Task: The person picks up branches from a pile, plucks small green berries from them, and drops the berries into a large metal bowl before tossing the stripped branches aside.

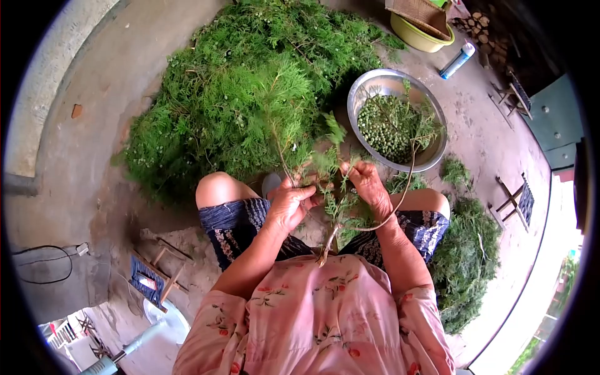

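Note:
A leafy evergreen branch [337,209] lies between my hands above my lap, its bare cut end pointing at my shirt. My left hand [291,205] is closed around part of its foliage. At the branch's other side, the fingertips of my right hand [369,184] pinch a sprig; what exactly sits between them is too small to tell. A thin bare stem curves past my right wrist toward the metal basin [431,161]. That basin holds many small round green cones [381,131] and a few leafy twigs.
A large heap of evergreen branches [225,94] covers the floor ahead, with a smaller pile [469,262] at my right. Small stools [156,278] stand on both sides. A yellow-green tub [422,42], a spray can [457,61] and a fan [167,322] are around me.

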`<state>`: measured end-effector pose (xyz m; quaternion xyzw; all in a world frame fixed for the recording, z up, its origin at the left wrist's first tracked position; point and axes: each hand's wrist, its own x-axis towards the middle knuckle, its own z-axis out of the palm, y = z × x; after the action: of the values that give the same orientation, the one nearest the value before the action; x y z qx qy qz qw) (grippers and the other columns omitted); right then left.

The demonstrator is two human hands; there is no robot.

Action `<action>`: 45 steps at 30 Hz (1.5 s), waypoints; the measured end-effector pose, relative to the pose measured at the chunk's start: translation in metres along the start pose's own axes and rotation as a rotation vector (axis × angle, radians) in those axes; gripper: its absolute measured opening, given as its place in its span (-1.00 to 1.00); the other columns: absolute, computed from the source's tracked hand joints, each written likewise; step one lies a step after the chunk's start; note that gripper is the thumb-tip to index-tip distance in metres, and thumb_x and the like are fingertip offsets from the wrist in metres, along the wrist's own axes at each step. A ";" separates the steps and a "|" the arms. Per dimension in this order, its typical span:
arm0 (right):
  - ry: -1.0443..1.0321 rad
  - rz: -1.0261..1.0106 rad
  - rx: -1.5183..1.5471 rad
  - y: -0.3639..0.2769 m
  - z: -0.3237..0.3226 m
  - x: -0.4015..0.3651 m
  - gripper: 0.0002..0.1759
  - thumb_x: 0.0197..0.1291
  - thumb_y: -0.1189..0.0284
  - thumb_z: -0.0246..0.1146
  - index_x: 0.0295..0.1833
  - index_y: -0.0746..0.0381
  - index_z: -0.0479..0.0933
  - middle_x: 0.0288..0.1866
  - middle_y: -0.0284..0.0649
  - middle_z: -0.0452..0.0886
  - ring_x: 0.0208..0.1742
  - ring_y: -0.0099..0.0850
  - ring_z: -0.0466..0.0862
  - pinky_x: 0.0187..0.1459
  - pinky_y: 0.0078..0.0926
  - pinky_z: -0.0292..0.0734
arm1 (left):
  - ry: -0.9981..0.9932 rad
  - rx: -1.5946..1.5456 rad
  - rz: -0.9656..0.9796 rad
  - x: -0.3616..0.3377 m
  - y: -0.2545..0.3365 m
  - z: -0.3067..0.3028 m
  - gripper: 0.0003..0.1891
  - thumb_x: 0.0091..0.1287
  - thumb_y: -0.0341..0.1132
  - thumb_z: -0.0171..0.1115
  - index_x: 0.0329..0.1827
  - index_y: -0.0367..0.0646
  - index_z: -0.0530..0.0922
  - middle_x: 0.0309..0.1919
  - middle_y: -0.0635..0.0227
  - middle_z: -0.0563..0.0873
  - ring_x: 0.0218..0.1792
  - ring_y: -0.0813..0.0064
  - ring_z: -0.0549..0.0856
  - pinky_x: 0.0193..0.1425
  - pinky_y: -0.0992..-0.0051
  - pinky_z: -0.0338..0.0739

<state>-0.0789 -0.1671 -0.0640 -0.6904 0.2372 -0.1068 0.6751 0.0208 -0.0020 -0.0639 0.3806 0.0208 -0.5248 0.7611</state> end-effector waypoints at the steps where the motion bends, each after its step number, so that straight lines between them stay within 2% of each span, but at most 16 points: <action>1: 0.069 0.017 0.071 0.020 -0.001 0.001 -0.72 0.19 0.25 0.19 -0.32 0.28 0.54 -0.53 -0.39 0.51 -0.55 -0.59 0.46 -0.50 -0.58 0.39 | -0.030 -0.013 0.028 -0.003 0.005 0.003 -0.50 0.22 -0.64 -0.01 0.23 -0.10 0.26 -0.03 0.14 0.55 -0.07 0.22 0.61 -0.10 0.30 0.59; 4: 0.198 0.302 0.256 0.043 -0.007 -0.009 -0.80 0.14 0.31 0.22 -0.28 0.23 0.56 -0.42 -0.36 0.55 -0.43 -0.57 0.50 -0.43 -0.54 0.40 | -0.052 -0.016 0.075 -0.003 0.011 0.001 -0.49 0.23 -0.65 -0.03 0.26 -0.09 0.25 -0.04 0.10 0.55 -0.11 0.21 0.62 -0.10 0.28 0.60; 7: 0.368 0.632 0.828 0.043 -0.007 -0.028 -0.80 0.19 0.41 0.12 -0.10 0.24 0.48 -0.42 -0.33 0.54 -0.43 -0.43 0.55 -0.43 -0.49 0.41 | -0.046 -0.116 0.126 -0.002 0.011 -0.004 -0.56 0.25 -0.63 -0.04 0.20 -0.14 0.28 -0.07 0.04 0.56 -0.15 0.17 0.61 -0.10 0.19 0.61; 8: 0.389 0.639 0.829 0.068 -0.012 -0.036 -0.80 0.19 0.41 0.12 -0.10 0.24 0.48 -0.42 -0.33 0.54 -0.43 -0.43 0.55 -0.43 -0.49 0.41 | -0.055 -0.118 0.170 0.000 0.007 -0.008 -0.58 0.24 -0.64 -0.05 0.17 -0.15 0.30 -0.07 0.05 0.56 -0.15 0.16 0.61 -0.11 0.18 0.63; 10: 0.098 0.320 1.138 0.079 -0.014 -0.049 -0.76 0.22 0.43 0.05 0.00 0.24 0.37 -0.27 -0.18 0.49 -0.29 -0.24 0.54 -0.20 -0.12 0.56 | -0.040 -0.120 0.221 0.003 0.006 -0.012 -0.58 0.24 -0.66 -0.06 0.17 -0.14 0.31 -0.07 0.05 0.56 -0.14 0.16 0.62 -0.11 0.17 0.63; 11: 0.501 0.500 1.100 0.085 -0.008 -0.056 -0.78 0.20 0.49 0.03 -0.05 0.34 0.35 -0.29 -0.15 0.45 -0.25 -0.19 0.56 -0.05 -0.15 0.53 | -0.006 -0.122 0.235 0.005 0.005 -0.014 -0.58 0.23 -0.67 -0.07 0.15 -0.13 0.33 -0.08 0.05 0.56 -0.13 0.16 0.62 -0.13 0.20 0.63; 12: 0.240 0.358 1.149 0.132 -0.013 -0.062 -0.70 0.18 0.48 0.07 0.00 0.41 0.36 -0.23 -0.10 0.49 -0.18 -0.17 0.57 0.04 -0.25 0.48 | -0.002 -0.123 0.271 0.007 0.004 -0.017 -0.58 0.23 -0.66 -0.05 0.15 -0.11 0.34 -0.08 0.05 0.57 -0.13 0.16 0.62 -0.14 0.23 0.63; 14: 0.165 0.438 1.019 0.050 0.006 -0.081 -0.60 0.14 0.44 0.15 0.07 0.42 0.36 -0.13 -0.04 0.53 -0.12 -0.19 0.58 -0.01 -0.35 0.50 | 0.036 -0.123 0.314 0.011 0.002 -0.021 -0.58 0.22 -0.65 -0.03 0.13 -0.08 0.34 -0.07 0.05 0.57 -0.14 0.17 0.62 -0.16 0.25 0.62; 18: 0.108 0.545 0.788 0.002 0.041 -0.086 -0.60 0.17 0.35 0.20 0.04 0.41 0.42 -0.13 -0.05 0.57 -0.11 -0.27 0.59 -0.08 -0.38 0.52 | 0.178 0.033 0.438 0.016 -0.003 -0.019 -0.55 0.16 -0.67 0.04 0.09 -0.04 0.34 -0.09 0.06 0.57 -0.15 0.22 0.62 -0.19 0.32 0.58; 21: 0.078 0.487 0.876 -0.008 0.055 -0.085 -0.72 0.17 0.37 0.22 -0.10 0.34 0.47 -0.30 -0.21 0.59 -0.33 -0.47 0.60 -0.30 -0.55 0.53 | 0.091 0.041 0.506 0.021 -0.004 -0.020 -0.48 0.19 -0.68 0.01 0.22 -0.06 0.24 -0.07 0.05 0.53 -0.14 0.24 0.59 -0.02 0.12 0.56; 24: 0.041 0.350 0.842 -0.015 0.050 -0.085 -0.85 0.20 0.42 0.16 -0.24 0.30 0.48 -0.42 -0.30 0.55 -0.49 -0.57 0.54 -0.44 -0.64 0.47 | 0.093 0.096 0.479 0.020 0.000 0.002 -0.52 0.23 -0.66 -0.02 0.21 -0.06 0.25 0.00 0.15 0.50 -0.08 0.26 0.56 0.05 0.18 0.52; 29: 0.403 0.199 0.835 -0.047 0.018 -0.104 -0.82 0.26 0.40 0.09 -0.29 0.31 0.44 -0.51 -0.32 0.49 -0.54 -0.54 0.50 -0.42 -0.60 0.47 | -0.080 0.172 0.268 0.019 -0.005 0.054 -0.34 0.27 -0.15 0.15 0.36 -0.01 0.03 0.22 0.12 0.35 0.17 0.22 0.39 0.23 0.12 0.27; 32: 0.583 0.047 0.890 -0.058 -0.030 -0.122 -0.81 0.27 0.41 0.07 -0.36 0.29 0.41 -0.49 -0.28 0.49 -0.56 -0.54 0.46 -0.43 -0.59 0.46 | -0.186 0.245 0.157 0.014 -0.010 0.069 -0.38 0.28 -0.03 0.10 0.32 -0.07 0.13 0.25 0.12 0.32 0.23 0.24 0.33 0.28 0.17 0.20; 37: 1.080 -0.237 0.703 -0.053 -0.116 -0.175 -0.78 0.26 0.39 0.08 -0.41 0.27 0.40 -0.54 -0.30 0.45 -0.59 -0.52 0.47 -0.37 -0.46 0.53 | -0.144 0.404 0.062 0.012 -0.017 0.062 -0.60 0.36 -0.13 0.01 0.14 -0.19 0.39 -0.07 0.31 0.56 -0.10 0.46 0.55 0.02 0.44 0.44; 42: 1.504 -0.355 0.585 -0.013 -0.193 -0.268 -0.79 0.29 0.38 0.04 -0.35 0.28 0.42 -0.52 -0.27 0.48 -0.57 -0.47 0.52 -0.26 -0.29 0.62 | -0.117 0.409 0.033 0.009 -0.018 0.055 -0.62 0.31 -0.19 0.10 0.12 -0.21 0.40 -0.18 0.31 0.61 -0.22 0.50 0.58 -0.05 0.49 0.47; 45: 1.816 -0.422 0.564 0.032 -0.225 -0.322 -0.74 0.26 0.35 0.07 -0.44 0.28 0.35 -0.52 -0.23 0.48 -0.54 -0.39 0.57 -0.41 -0.44 0.61 | -0.128 0.426 0.026 0.013 -0.016 0.041 -0.65 0.33 -0.21 0.09 0.10 -0.21 0.43 -0.20 0.31 0.62 -0.24 0.50 0.59 -0.06 0.49 0.48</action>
<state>-0.4684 -0.2121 -0.0250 -0.1866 0.5044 -0.7703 0.3427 -0.0011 -0.0391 -0.0494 0.4989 -0.1436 -0.5304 0.6702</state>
